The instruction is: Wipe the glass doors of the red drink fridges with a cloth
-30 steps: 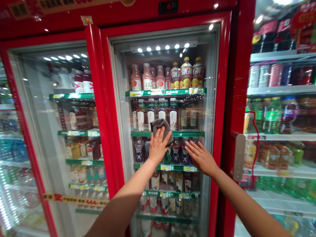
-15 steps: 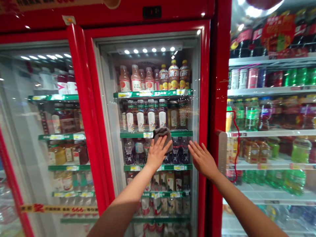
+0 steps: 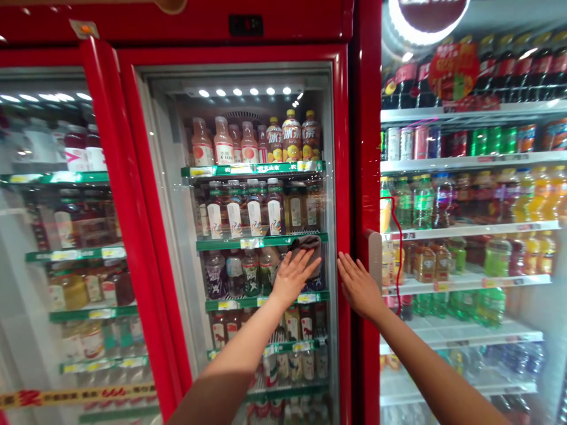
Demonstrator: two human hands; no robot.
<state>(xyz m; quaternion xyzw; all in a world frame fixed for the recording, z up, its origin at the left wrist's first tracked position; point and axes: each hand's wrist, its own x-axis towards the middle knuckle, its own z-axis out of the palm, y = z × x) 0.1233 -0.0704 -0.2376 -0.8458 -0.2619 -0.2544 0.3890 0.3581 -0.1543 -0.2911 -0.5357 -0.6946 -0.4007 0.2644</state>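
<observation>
My left hand [image 3: 297,276] holds a dark grey cloth [image 3: 311,242] flat against the glass door [image 3: 177,195] of a red drinks fridge, its fingers stretched over the fabric. Behind the glass there, dark-labelled bottles [image 3: 215,274] stand on a green-edged shelf, partly covered by the cloth. My right hand [image 3: 361,286] rests flat with straight fingers at the red door frame [image 3: 343,177], just left of a grey door handle [image 3: 374,260]. Nothing shows in it.
Upper shelves hold white-labelled bottles [image 3: 254,209] and iced tea bottles [image 3: 291,139]. Another glass-fronted fridge section [image 3: 26,206] stands at the left. On the right, a lit cooler holds cola bottles [image 3: 505,65], cans and soft drinks. A red cord [image 3: 400,254] hangs beside the handle.
My left hand and the cloth have slid right across the glass, closer to the door's right edge. The view has swung right. My right hand stays at the frame.
</observation>
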